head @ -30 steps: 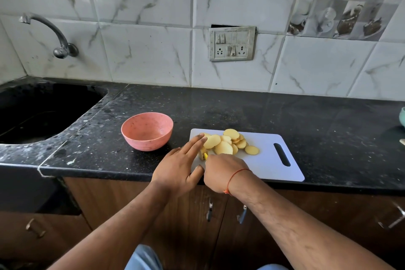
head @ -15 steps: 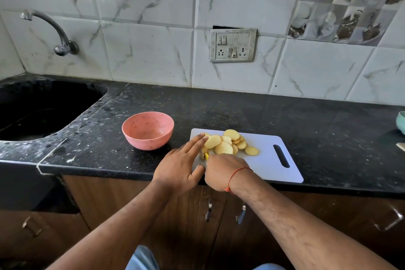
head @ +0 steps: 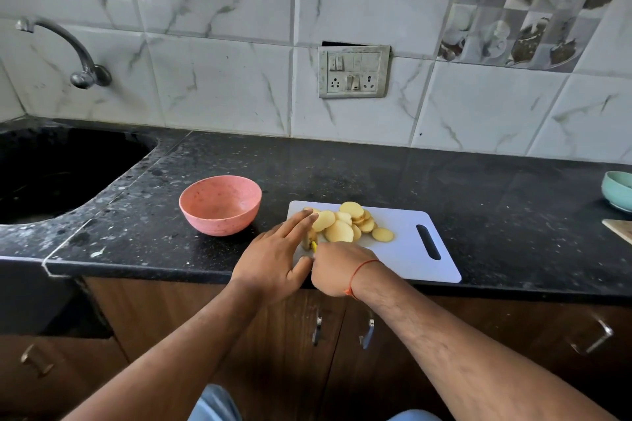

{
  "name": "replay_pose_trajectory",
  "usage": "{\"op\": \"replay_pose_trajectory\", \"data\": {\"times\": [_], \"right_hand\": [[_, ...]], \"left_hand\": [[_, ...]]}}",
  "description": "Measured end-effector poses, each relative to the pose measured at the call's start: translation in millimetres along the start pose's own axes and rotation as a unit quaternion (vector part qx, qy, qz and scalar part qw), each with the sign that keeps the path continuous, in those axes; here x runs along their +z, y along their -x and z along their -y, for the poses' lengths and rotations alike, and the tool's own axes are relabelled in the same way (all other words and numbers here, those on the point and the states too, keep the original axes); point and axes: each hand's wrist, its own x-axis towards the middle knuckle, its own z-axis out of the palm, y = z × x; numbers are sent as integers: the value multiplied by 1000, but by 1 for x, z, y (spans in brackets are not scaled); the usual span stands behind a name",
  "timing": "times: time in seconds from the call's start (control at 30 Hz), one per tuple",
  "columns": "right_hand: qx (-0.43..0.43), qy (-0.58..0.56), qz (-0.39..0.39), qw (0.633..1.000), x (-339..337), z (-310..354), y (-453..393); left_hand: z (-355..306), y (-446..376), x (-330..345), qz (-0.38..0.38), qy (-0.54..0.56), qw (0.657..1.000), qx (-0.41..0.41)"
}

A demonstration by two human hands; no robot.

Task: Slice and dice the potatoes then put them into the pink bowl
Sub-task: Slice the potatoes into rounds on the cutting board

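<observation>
Several pale round potato slices (head: 345, 225) lie heaped on the left half of a white cutting board (head: 403, 256). My left hand (head: 273, 256) lies over the board's left edge, its straight fingers pressing on a small remaining potato piece (head: 309, 236). My right hand (head: 342, 267) is curled round a knife whose yellow handle (head: 313, 245) just shows beside that piece; the blade is hidden. The pink bowl (head: 220, 203) stands empty on the black counter, left of the board.
A black sink (head: 51, 178) with a wall tap (head: 78, 55) is at the far left. A teal bowl (head: 619, 195) and a wooden board corner (head: 619, 229) sit at the right edge. A switch panel (head: 354, 72) is on the tiled wall.
Both hands stay at the same spot on the board's left end with only slight shifts. The slices and the bowl have not moved.
</observation>
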Motion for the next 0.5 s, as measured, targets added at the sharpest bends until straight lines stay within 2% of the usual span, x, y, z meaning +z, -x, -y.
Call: {"op": "replay_pose_trajectory", "data": {"times": [0.17, 0.5], "right_hand": [[-4, 7, -13, 1000, 3, -3, 5], [-9, 10, 15, 1000, -3, -4, 0]], "left_hand": [[0, -1, -2, 1, -1, 1000, -3], [-1, 0, -2, 7, 3, 1000, -8]]}}
